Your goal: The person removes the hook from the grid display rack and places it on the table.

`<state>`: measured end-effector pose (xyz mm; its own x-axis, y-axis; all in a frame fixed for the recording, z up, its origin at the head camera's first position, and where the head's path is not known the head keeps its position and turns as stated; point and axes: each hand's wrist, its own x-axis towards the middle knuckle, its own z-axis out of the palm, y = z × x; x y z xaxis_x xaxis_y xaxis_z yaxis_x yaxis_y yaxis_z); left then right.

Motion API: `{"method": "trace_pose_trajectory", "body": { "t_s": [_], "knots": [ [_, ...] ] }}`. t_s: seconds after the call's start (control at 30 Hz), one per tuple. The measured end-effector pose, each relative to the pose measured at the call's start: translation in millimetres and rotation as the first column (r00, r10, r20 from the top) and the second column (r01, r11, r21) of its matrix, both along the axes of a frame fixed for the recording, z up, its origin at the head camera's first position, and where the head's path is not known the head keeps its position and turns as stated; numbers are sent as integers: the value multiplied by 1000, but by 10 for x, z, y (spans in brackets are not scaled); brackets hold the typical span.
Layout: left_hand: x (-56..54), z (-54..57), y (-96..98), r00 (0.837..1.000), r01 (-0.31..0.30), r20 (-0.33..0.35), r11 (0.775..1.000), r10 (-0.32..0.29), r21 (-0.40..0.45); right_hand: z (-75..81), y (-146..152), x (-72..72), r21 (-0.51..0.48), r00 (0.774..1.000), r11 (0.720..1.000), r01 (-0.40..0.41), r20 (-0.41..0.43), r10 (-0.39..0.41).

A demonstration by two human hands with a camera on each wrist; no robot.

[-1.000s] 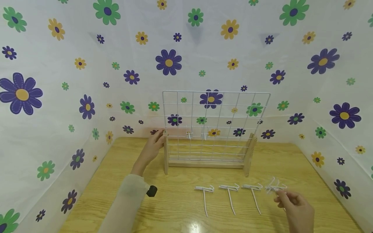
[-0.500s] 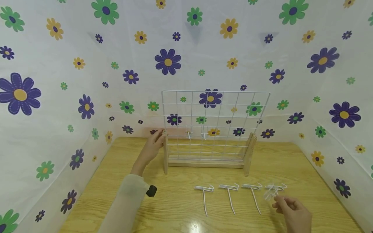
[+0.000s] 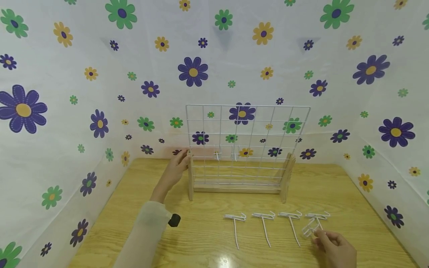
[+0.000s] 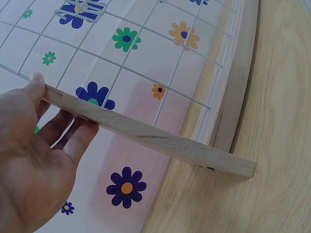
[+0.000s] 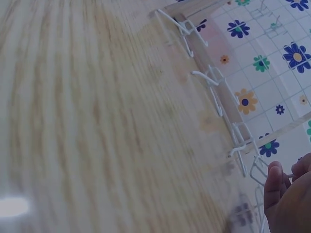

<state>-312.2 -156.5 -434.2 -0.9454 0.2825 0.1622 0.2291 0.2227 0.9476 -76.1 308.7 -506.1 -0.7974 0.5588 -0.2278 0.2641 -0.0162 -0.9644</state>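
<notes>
A white wire grid [image 3: 248, 128] stands upright in a wooden base [image 3: 237, 188]. My left hand [image 3: 172, 169] grips the left wooden upright [image 4: 146, 136] of this stand, thumb on one side and fingers on the other. Low at the right, my right hand [image 3: 338, 247] pinches a white wire hook [image 3: 310, 229] by its stem, its bent end free of the fingers. The held hook [image 5: 258, 170] overlaps the rightmost of several hooks lying on the table in the head view. Two hooks hang on the grid, one of them a hook [image 3: 235, 154] in the second column area.
Several white hooks lie in a row on the wooden table [image 3: 187, 230], including a left one [image 3: 235, 217], a middle one [image 3: 263, 216] and a rightmost one [image 3: 317, 215]. Flower-patterned sheets [image 3: 231, 56] enclose the table's back and sides.
My right hand has turned the hook and drawn it slightly down and left, toward me, off the rightmost lying hook's top. The left hand keeps its place on the upright.
</notes>
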Motion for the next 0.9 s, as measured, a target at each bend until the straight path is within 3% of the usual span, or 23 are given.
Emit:
{"method": "trace_pose_trajectory", "body": {
  "t_s": [0.13, 0.4, 0.57, 0.77, 0.83, 0.9],
  "knots": [
    [-12, -11, -8, 1000, 4, -12, 1000, -4, 5, -37, 11, -6, -34, 1000, 999, 5, -5, -6],
    [-30, -28, -12, 1000, 7, -4, 1000, -7, 9, -49, 22, -9, 61, 994, 997, -38, 104, 31],
    [-30, -28, -14, 1000, 15, 7, 1000, -15, 11, -66, 38, -12, 71, 991, 997, -43, 133, 33],
    [135, 217, 12, 999, 28, 40, 1000, -28, 3, -74, 69, -1, 121, 986, 992, -45, 166, 24],
    [142, 226, 14, 999, 30, 42, 999, -31, 11, -79, 83, 5, 121, 985, 992, -44, 172, 23],
    [86, 152, 8, 999, 27, 44, 999, -28, 18, -83, 91, 13, 172, 982, 984, -54, 186, 21]
  ]
}}
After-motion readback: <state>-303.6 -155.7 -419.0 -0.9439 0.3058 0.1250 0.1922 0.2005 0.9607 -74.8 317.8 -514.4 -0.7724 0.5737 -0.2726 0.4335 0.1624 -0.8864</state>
